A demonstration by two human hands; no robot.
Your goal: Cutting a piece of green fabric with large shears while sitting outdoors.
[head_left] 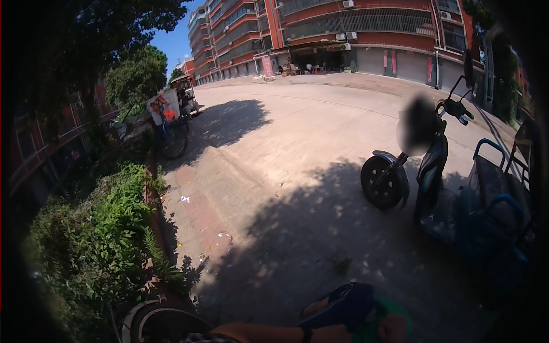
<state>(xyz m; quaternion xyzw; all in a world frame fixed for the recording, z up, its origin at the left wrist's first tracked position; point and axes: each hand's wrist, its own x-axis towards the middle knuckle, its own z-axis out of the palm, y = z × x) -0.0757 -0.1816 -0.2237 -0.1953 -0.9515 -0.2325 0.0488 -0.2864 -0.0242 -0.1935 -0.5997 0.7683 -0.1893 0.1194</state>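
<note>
My left forearm comes in low from the left, with a dark band at the wrist. Just past the band is my left hand [334, 332], whose fingers are lost in shadow beside a bunched dark blue cloth-like thing [346, 303]. To the right of it, my right hand [392, 328] looks closed on thin green material [394, 308], like a plastic bag. Shade and the lower edge hide most of both hands. A tan patch shows by the left end of the blue thing; I cannot make out what it is.
At right stands a parked electric tricycle [434, 177] with a blue-railed cargo bed. A wheel rim [140, 314] shows at lower left, beside green bushes [108, 228] along a low kerb. Litter [185, 199] dots the paving. Farther off are a loaded cart [168, 117] and a red apartment building [320, 26].
</note>
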